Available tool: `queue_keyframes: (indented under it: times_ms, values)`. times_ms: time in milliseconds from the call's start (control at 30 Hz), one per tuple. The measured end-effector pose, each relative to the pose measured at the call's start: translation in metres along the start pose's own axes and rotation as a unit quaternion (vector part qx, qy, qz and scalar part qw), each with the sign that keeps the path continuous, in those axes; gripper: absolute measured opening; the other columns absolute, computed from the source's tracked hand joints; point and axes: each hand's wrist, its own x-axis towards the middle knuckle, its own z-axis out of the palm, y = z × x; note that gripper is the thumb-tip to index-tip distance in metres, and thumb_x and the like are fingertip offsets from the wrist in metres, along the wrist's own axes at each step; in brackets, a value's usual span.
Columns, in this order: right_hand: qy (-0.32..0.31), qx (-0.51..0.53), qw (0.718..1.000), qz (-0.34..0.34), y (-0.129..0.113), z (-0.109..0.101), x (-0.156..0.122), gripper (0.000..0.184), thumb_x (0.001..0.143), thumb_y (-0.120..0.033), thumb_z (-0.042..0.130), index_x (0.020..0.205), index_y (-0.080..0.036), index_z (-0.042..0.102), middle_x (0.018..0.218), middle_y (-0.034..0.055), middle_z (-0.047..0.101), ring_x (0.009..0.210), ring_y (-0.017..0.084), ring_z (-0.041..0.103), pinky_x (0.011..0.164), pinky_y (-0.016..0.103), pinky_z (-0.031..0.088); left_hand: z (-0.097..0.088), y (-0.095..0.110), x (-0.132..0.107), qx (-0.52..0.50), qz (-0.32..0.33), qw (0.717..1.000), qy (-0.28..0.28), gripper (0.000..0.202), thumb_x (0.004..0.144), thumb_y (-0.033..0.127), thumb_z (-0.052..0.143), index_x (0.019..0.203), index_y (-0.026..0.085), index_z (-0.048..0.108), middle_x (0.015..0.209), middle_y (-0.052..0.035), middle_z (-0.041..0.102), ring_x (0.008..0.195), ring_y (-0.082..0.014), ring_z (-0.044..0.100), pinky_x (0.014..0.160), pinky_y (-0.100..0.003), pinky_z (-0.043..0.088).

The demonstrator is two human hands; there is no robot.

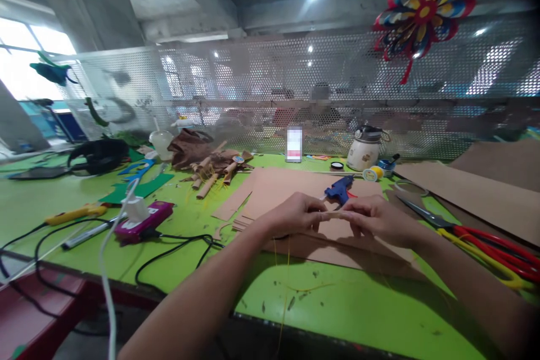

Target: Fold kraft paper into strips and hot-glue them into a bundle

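Observation:
My left hand [301, 214] and my right hand [373, 218] meet over a stack of brown sheets [282, 184]. Both are closed in a pinch on one thin tan strip [336, 214], mostly covered by the fingers. Yellow thread [288, 261] hangs below my left hand and trails over the front edge of the table. Just behind the hands lies a blue glue gun [338, 190] on the sheets. To the right are large scissors with red handles [485, 242] and a second pair with yellow handles [481, 261].
Left on the green table [202, 315] are a purple power strip [145, 222] with cords, a yellow-handled tool [76, 214] and brown rolls with yellow thread [207, 185]. A phone [294, 144] and a jug [363, 149] stand behind. A perforated screen [253, 84] closes the back.

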Motion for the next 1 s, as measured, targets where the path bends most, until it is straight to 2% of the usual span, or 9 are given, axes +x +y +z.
queue_keyframes:
  times_ms: [133,267,400,567,700,833,1000]
  values:
    - [-0.016,0.021,1.0,-0.009,0.004,-0.001,0.001,0.038,0.088,-0.048,0.043,0.083,-0.016,0.062,0.06,0.0016,0.063,0.05,0.011,0.051,0.05,0.022,0.037,0.001,-0.004,0.0,-0.062,-0.016,0.998,-0.026,0.031,0.083,0.041,0.053,0.088,0.013,0.065,0.067,-0.0018,0.061,0.054,-0.008,0.048,0.053,-0.02,0.037]
    - [-0.036,0.012,0.999,-0.015,0.008,-0.002,0.003,0.038,0.089,-0.047,0.041,0.079,-0.016,0.061,0.062,0.0017,0.063,0.055,0.012,0.054,0.053,0.022,0.039,0.006,-0.01,0.003,-0.063,0.001,0.998,-0.017,0.032,0.084,0.041,0.052,0.088,0.013,0.067,0.068,-0.0029,0.062,0.059,-0.0094,0.051,0.057,-0.021,0.038]
    - [-0.005,-0.021,1.0,-0.014,0.008,-0.002,0.003,0.037,0.088,-0.046,0.044,0.078,-0.016,0.064,0.062,0.002,0.063,0.055,0.012,0.054,0.053,0.022,0.038,0.01,-0.012,0.006,-0.055,0.003,0.998,-0.007,0.035,0.084,0.042,0.05,0.09,0.012,0.066,0.07,-0.004,0.062,0.063,-0.0111,0.053,0.058,-0.022,0.039]
    - [0.043,-0.009,0.999,-0.019,0.006,0.0,0.004,0.034,0.087,-0.041,0.047,0.075,-0.014,0.065,0.054,0.0013,0.061,0.048,0.01,0.049,0.048,0.021,0.035,0.009,-0.005,0.005,-0.02,0.017,1.0,0.017,0.037,0.085,0.045,0.048,0.092,0.012,0.066,0.074,-0.003,0.061,0.065,-0.0111,0.05,0.057,-0.022,0.035]
    - [0.078,-0.002,0.997,-0.021,0.01,-0.001,0.005,0.037,0.089,-0.04,0.045,0.067,-0.015,0.062,0.051,0.001,0.06,0.043,0.008,0.045,0.046,0.021,0.033,0.003,-0.005,0.006,0.003,0.017,0.999,0.033,0.037,0.084,0.046,0.048,0.085,0.012,0.065,0.071,-0.0018,0.06,0.063,-0.0107,0.048,0.056,-0.022,0.033]
    - [0.08,0.033,0.996,-0.02,0.014,-0.004,0.006,0.033,0.088,-0.039,0.046,0.073,-0.014,0.062,0.053,0.0012,0.061,0.042,0.008,0.046,0.045,0.02,0.034,-0.002,-0.011,0.007,0.007,0.014,0.999,0.028,0.042,0.086,0.048,0.045,0.074,0.012,0.063,0.064,-0.0024,0.06,0.058,-0.01,0.048,0.055,-0.022,0.033]
    - [0.061,0.072,0.995,-0.013,0.016,-0.002,0.008,0.031,0.087,-0.041,0.047,0.078,-0.015,0.061,0.053,0.0004,0.06,0.041,0.008,0.046,0.044,0.02,0.035,-0.001,-0.017,0.008,-0.039,-0.009,0.999,0.024,0.039,0.084,0.048,0.049,0.075,0.012,0.061,0.056,0.0004,0.055,0.048,-0.0076,0.042,0.048,-0.02,0.029]
